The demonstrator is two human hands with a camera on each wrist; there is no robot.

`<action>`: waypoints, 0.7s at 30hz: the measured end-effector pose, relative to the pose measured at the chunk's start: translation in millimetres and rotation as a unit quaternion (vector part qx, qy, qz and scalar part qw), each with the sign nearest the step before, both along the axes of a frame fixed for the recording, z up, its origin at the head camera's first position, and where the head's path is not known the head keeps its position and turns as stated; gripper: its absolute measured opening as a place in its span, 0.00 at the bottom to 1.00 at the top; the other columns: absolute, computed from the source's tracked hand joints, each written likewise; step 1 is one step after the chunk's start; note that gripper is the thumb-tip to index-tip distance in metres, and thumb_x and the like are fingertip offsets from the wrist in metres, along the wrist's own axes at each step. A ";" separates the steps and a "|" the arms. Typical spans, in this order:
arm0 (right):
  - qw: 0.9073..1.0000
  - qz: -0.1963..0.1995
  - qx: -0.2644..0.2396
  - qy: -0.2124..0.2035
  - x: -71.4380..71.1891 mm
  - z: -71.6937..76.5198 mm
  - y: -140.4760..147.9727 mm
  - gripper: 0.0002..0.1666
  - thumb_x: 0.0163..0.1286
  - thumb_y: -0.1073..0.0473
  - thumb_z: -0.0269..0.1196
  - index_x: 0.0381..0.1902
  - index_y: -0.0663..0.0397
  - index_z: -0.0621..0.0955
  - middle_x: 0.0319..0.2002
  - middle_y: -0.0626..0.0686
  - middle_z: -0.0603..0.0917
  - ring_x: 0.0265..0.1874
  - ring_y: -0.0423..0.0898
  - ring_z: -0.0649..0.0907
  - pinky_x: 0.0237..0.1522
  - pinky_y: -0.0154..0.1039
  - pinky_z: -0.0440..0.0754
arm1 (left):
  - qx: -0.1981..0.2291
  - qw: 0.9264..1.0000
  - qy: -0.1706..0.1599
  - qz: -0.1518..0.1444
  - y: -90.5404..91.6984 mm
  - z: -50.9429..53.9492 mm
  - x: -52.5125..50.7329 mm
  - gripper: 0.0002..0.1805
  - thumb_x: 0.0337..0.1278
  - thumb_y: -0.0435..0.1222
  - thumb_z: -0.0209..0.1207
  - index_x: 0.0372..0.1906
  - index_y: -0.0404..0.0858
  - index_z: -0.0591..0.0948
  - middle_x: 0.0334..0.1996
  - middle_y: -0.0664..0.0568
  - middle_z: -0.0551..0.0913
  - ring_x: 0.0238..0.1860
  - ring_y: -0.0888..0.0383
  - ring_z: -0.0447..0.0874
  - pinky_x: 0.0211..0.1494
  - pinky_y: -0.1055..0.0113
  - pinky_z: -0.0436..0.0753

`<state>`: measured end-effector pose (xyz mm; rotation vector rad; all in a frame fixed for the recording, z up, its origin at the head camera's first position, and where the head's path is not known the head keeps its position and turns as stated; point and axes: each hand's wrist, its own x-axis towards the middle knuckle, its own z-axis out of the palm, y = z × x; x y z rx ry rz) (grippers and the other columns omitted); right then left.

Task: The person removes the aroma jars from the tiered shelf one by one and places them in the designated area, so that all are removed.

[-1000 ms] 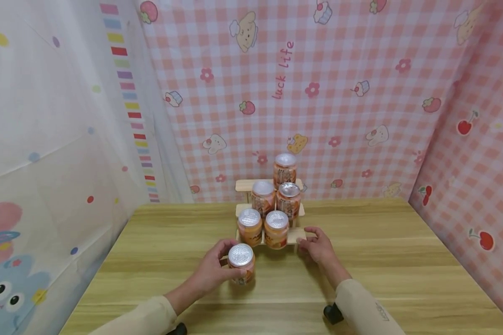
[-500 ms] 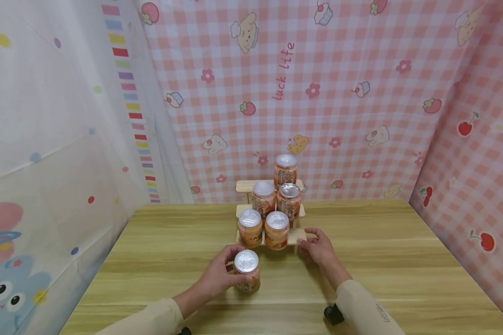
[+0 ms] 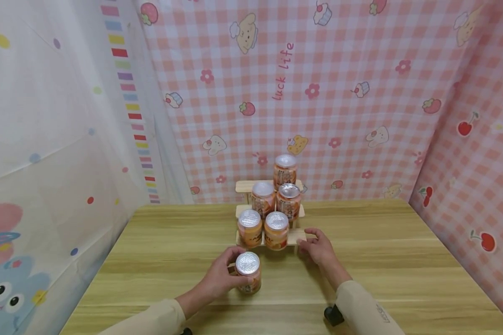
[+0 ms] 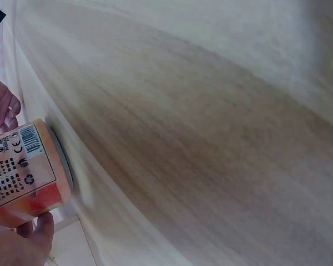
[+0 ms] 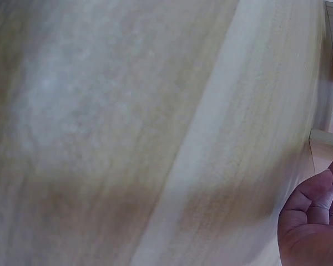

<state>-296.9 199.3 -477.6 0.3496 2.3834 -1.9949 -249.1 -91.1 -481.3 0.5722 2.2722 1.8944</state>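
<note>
Head view: a silver-topped orange can is clamped upright by the fingers of the left hand, before a tiered wooden rack; its lowest shelf is pinched by the right hand.

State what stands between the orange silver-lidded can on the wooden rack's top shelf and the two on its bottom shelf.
Two orange cylindrical cans with silver lids, side by side on the wooden middle shelf, seen in the head view.

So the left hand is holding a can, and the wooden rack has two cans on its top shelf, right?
Not quite: the head view shows only one can on the top shelf of the wooden rack. The left hand does hold another can.
</note>
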 end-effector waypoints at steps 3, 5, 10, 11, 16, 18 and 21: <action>1.000 0.000 0.000 -0.001 -0.4 -0.1 0.0 0.26 0.70 0.64 0.64 0.62 0.64 0.69 0.37 0.55 0.83 0.27 0.41 0.82 0.25 0.38 0.75 | -0.002 1.000 -0.001 0.002 0.1 -0.5 -0.1 0.36 0.41 0.27 0.75 0.59 0.32 0.72 0.53 0.43 0.79 0.53 0.51 0.78 0.59 0.54 0.76; 1.000 -0.001 0.001 -0.003 -0.7 -0.5 0.2 0.26 0.70 0.63 0.64 0.62 0.63 0.69 0.37 0.55 0.83 0.27 0.41 0.82 0.25 0.38 0.75 | -0.002 1.000 -0.004 0.002 -0.2 -0.5 -0.5 0.36 0.41 0.27 0.75 0.59 0.32 0.72 0.53 0.43 0.79 0.53 0.51 0.78 0.60 0.55 0.76; 1.000 -0.001 -0.003 -0.004 -1.4 -0.7 0.0 0.26 0.70 0.64 0.64 0.62 0.63 0.69 0.37 0.55 0.83 0.27 0.42 0.82 0.26 0.38 0.74 | -0.005 1.000 -0.003 -0.005 -0.1 0.7 -1.0 0.36 0.43 0.27 0.75 0.60 0.32 0.71 0.54 0.43 0.79 0.54 0.51 0.78 0.59 0.56 0.76; 1.000 -0.001 -0.004 -0.004 -1.4 -0.5 -0.1 0.26 0.70 0.64 0.64 0.62 0.63 0.69 0.37 0.55 0.83 0.28 0.42 0.82 0.26 0.38 0.74 | -0.008 1.000 0.000 -0.006 -0.3 0.8 -1.1 0.36 0.43 0.28 0.75 0.60 0.31 0.71 0.54 0.43 0.78 0.54 0.50 0.77 0.60 0.56 0.75; 1.000 -0.003 -0.001 -0.007 -0.7 0.1 -1.0 0.25 0.70 0.64 0.63 0.62 0.62 0.69 0.37 0.55 0.82 0.28 0.43 0.82 0.25 0.38 0.75 | -0.030 0.999 0.010 -0.011 -3.1 1.4 -1.5 0.38 0.45 0.32 0.76 0.62 0.32 0.69 0.56 0.43 0.76 0.58 0.48 0.74 0.62 0.53 0.73; 1.000 -0.004 0.000 -0.007 -0.4 0.2 -1.3 0.25 0.71 0.64 0.63 0.62 0.62 0.69 0.37 0.55 0.82 0.28 0.43 0.82 0.25 0.38 0.75 | -0.033 0.999 0.013 -0.011 -5.1 2.1 -2.2 0.39 0.46 0.34 0.76 0.62 0.33 0.69 0.57 0.44 0.75 0.60 0.47 0.72 0.63 0.51 0.71; 1.000 -0.005 -0.002 -0.004 -0.1 -0.1 -1.7 0.25 0.71 0.65 0.63 0.61 0.62 0.69 0.37 0.55 0.82 0.28 0.43 0.82 0.25 0.38 0.75 | -0.035 0.999 0.018 -0.003 -8.9 3.2 -4.2 0.38 0.47 0.36 0.75 0.62 0.35 0.69 0.58 0.44 0.75 0.61 0.46 0.70 0.64 0.47 0.70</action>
